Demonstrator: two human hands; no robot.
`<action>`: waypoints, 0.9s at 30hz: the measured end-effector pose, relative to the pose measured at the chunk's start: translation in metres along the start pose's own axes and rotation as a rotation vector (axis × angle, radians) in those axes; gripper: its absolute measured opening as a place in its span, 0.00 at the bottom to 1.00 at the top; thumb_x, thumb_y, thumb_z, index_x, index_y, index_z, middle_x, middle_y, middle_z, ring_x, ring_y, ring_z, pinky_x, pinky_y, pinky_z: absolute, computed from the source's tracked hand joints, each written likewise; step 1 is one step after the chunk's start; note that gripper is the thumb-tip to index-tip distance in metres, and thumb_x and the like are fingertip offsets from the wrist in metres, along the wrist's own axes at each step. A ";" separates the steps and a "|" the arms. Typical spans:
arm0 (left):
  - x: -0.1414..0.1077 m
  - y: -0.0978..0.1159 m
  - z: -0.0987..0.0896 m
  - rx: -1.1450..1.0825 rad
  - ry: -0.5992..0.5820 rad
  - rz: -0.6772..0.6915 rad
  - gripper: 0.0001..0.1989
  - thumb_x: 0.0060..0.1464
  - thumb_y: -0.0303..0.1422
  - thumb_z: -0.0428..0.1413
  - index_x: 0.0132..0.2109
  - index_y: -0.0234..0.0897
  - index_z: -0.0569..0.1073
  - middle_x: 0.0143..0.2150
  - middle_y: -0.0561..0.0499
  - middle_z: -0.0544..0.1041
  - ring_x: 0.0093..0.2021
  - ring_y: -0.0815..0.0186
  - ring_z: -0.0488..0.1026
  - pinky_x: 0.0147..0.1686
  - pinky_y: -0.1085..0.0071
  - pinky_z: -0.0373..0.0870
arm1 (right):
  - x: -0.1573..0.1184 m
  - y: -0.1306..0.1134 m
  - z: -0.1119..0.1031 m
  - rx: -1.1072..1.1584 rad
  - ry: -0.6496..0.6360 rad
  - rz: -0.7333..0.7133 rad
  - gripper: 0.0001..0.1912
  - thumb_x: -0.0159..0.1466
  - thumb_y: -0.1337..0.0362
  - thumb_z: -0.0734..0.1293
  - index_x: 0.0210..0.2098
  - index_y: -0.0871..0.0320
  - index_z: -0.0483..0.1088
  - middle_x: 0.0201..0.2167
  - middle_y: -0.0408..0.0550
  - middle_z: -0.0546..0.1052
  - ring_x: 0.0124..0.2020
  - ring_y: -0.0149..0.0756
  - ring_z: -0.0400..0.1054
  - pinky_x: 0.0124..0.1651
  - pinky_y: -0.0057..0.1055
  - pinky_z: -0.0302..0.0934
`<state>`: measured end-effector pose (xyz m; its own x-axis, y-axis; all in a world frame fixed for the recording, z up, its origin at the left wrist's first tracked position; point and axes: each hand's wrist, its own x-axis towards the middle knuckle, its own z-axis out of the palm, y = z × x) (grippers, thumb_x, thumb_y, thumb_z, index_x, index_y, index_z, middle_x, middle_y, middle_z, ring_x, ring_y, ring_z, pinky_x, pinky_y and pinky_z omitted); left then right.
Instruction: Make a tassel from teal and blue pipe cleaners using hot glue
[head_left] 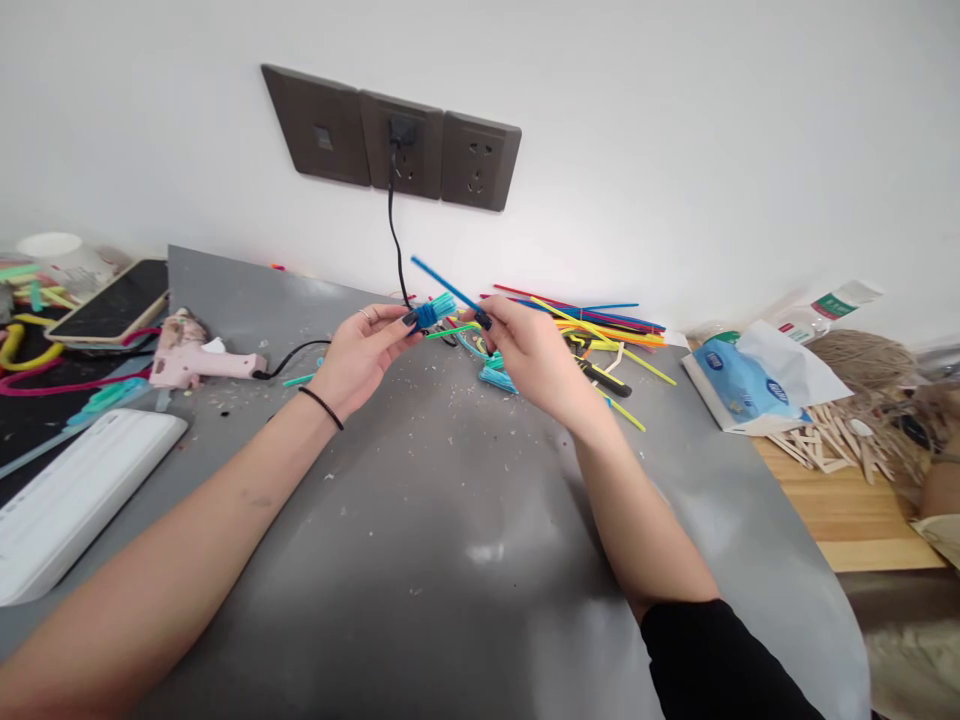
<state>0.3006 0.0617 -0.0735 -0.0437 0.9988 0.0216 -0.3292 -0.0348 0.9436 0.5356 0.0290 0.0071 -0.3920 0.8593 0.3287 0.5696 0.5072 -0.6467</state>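
Between the thumb and fingers of my left hand (367, 350) is a small bundle of turquoise pipe cleaners (441, 305), wrapped with dark blue at its lower end. My right hand (529, 350) pinches a blue pipe cleaner (446, 284), whose free end points up and left above the bundle. Under my right hand lies another light blue bundle (498, 378) on the grey mat (420, 540). Black-handled pliers or cutters (604, 380) rest just beyond that hand, partly covered by pipe cleaners.
Loose red, yellow and blue pipe cleaners (600, 320) lie along the wall. A pink glue gun (199, 360), a phone (112, 300) and a white box-like object (90, 500) are at left. Tissues (742, 385), wooden sticks (832, 440) and twine (862, 358) are at right.
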 end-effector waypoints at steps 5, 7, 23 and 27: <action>0.000 -0.001 0.001 0.003 0.006 0.071 0.23 0.44 0.39 0.79 0.42 0.39 0.79 0.45 0.46 0.85 0.41 0.61 0.83 0.49 0.59 0.83 | 0.008 0.022 0.015 -0.064 -0.025 -0.085 0.20 0.72 0.72 0.56 0.56 0.57 0.74 0.44 0.54 0.79 0.43 0.43 0.70 0.50 0.36 0.63; 0.000 0.000 0.002 -0.029 0.015 0.085 0.25 0.41 0.40 0.81 0.43 0.39 0.80 0.46 0.46 0.86 0.41 0.62 0.82 0.45 0.64 0.81 | 0.007 0.024 0.011 -0.031 0.006 -0.148 0.19 0.74 0.69 0.56 0.57 0.58 0.74 0.47 0.55 0.79 0.46 0.44 0.71 0.52 0.37 0.65; 0.000 0.009 0.001 -0.194 -0.016 -0.114 0.14 0.54 0.35 0.75 0.42 0.40 0.79 0.45 0.50 0.86 0.42 0.64 0.82 0.45 0.69 0.81 | 0.008 0.023 0.013 0.104 -0.107 -0.115 0.16 0.77 0.66 0.57 0.57 0.56 0.73 0.32 0.42 0.74 0.32 0.35 0.62 0.41 0.32 0.60; -0.004 0.013 0.003 -0.149 -0.076 -0.140 0.13 0.58 0.36 0.73 0.45 0.42 0.77 0.47 0.52 0.86 0.40 0.65 0.83 0.39 0.70 0.82 | 0.011 0.030 0.021 0.109 -0.112 -0.154 0.16 0.74 0.69 0.58 0.49 0.59 0.77 0.39 0.49 0.79 0.38 0.37 0.68 0.46 0.32 0.62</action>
<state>0.2988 0.0572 -0.0602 0.0820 0.9938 -0.0758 -0.4633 0.1053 0.8799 0.5330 0.0525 -0.0235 -0.5494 0.7564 0.3549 0.4174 0.6164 -0.6677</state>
